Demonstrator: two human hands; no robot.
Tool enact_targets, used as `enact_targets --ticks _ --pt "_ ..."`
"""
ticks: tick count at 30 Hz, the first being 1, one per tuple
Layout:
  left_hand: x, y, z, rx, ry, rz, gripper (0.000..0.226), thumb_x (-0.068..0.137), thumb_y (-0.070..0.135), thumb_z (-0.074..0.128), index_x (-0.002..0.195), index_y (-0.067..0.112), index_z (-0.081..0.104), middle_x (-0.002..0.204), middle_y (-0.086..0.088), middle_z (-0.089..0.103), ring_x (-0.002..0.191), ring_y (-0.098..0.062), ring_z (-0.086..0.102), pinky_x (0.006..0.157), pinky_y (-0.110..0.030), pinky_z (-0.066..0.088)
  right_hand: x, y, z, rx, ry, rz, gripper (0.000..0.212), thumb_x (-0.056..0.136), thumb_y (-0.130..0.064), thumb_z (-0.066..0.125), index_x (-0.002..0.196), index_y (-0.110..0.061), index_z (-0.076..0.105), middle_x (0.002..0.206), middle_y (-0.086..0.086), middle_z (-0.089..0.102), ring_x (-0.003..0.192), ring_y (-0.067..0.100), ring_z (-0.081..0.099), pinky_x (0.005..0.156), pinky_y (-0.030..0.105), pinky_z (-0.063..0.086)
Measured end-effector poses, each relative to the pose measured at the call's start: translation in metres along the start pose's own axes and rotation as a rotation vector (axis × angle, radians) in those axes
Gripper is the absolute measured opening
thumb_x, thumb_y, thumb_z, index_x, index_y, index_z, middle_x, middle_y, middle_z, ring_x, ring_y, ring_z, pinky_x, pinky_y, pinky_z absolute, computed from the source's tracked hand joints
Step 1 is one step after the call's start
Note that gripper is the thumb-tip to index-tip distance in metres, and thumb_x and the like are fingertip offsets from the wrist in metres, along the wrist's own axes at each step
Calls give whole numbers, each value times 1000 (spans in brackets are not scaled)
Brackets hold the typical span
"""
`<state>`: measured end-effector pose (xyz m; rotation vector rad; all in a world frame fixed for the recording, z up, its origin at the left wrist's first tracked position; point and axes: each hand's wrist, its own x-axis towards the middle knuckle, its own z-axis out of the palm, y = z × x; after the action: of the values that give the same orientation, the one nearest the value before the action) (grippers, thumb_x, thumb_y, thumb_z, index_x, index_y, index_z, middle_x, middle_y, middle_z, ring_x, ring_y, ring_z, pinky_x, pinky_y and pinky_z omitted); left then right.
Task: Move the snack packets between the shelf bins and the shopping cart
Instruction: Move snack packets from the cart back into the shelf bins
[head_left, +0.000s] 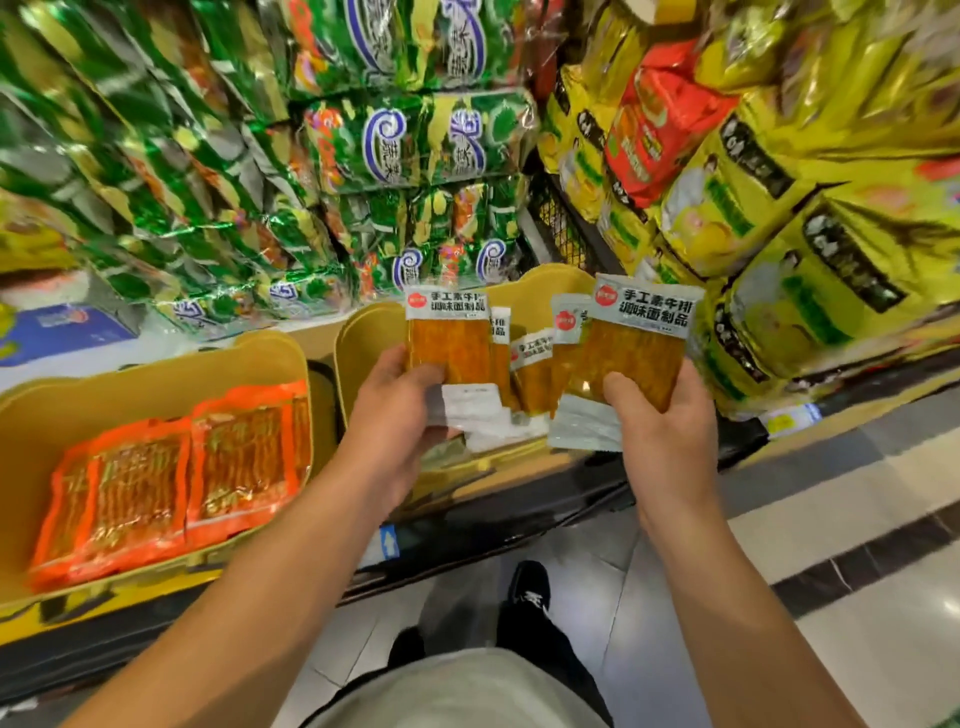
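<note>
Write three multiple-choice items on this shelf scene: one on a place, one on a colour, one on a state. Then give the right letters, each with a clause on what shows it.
1. Where do the orange packets lie?
A. In the left yellow bin
B. On the floor
C. In the person's left hand

2. What colour is the band bearing the print at the top of the packets held in the hands?
A. Bright red
B. Pale grey
C. Black

3. What is the state of the right hand?
A. Flat and empty
B. Resting on the bin rim
C. Gripping packets

Key:
1 A, they lie side by side inside the left yellow bin.
2 B, the left-hand packets and right-hand packets show pale grey tops with dark print.
3 C, its thumb presses on the packets' front; the left hand grips likewise.
</note>
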<state>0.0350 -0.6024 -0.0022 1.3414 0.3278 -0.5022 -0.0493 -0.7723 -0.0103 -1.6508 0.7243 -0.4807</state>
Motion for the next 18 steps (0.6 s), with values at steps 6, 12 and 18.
enact_targets --ticks 6,12,18 --pt "32 -12 34 119 98 -101 25 99 2 48 105 24 56 75 1 68 62 -14 62 58 -28 46 66 0 -14 -38 -80 -51 14 88 -15 66 93 -26 60 79 -14 64 64 -5 58 56 11 44" --pt "48 -29 45 232 252 -140 28 95 1 51 113 22 56 94 -3 72 90 -27 67 80 -45 52 102 0 -12 -21 -215 -25 14 86 -16 66 95 -26 60 79 -11 68 67 -5 62 58 11 45" --pt "58 -39 48 542 291 -134 32 92 4 59 118 21 55 109 -4 69 102 -28 66 90 -48 55 110 -4 -11 -50 -348 -62 15 88 -14 66 92 -25 58 76 -14 63 62 -10 57 52 5 39"
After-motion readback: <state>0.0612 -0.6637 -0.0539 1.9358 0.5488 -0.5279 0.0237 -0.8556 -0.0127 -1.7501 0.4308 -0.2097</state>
